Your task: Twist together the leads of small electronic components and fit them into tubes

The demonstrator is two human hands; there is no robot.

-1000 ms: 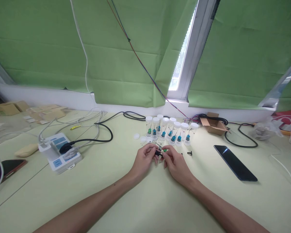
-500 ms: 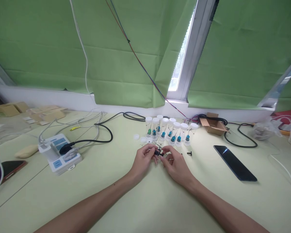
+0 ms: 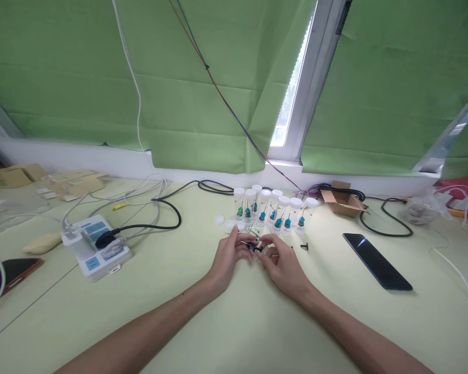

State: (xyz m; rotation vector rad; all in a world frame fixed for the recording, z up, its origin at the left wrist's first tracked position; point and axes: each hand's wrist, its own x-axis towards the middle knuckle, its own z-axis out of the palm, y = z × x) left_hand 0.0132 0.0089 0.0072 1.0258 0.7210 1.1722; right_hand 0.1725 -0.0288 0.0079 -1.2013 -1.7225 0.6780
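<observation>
A small black part (image 3: pixel 253 246) with a thin rod, too small to make out in full, is between my two hands. My left hand (image 3: pixel 226 258) holds it across curled fingers, the thumb raised clear of it. The thumb and forefinger of my right hand (image 3: pixel 283 262) pinch its right end. Just beyond my fingers stand several clear tubes with white caps (image 3: pixel 284 200), each holding a blue or green piece with a thin metal stem. Loose metal rods (image 3: pixel 254 230) lie before them. A black T-shaped piece (image 3: pixel 304 246) rests right of my right hand.
A white power strip (image 3: pixel 101 259) with plugs and cables sits at left, beside a phone (image 3: pixel 11 275). Another black phone (image 3: pixel 376 261) lies at right. An open cardboard box (image 3: pixel 343 206) and coiled black cable (image 3: pixel 390 231) are at the back. Round white caps (image 3: pixel 219 219) lie left of the tubes.
My left thumb has lifted off the black part and now points up and away, showing more of the part. My right hand has hardly moved.
</observation>
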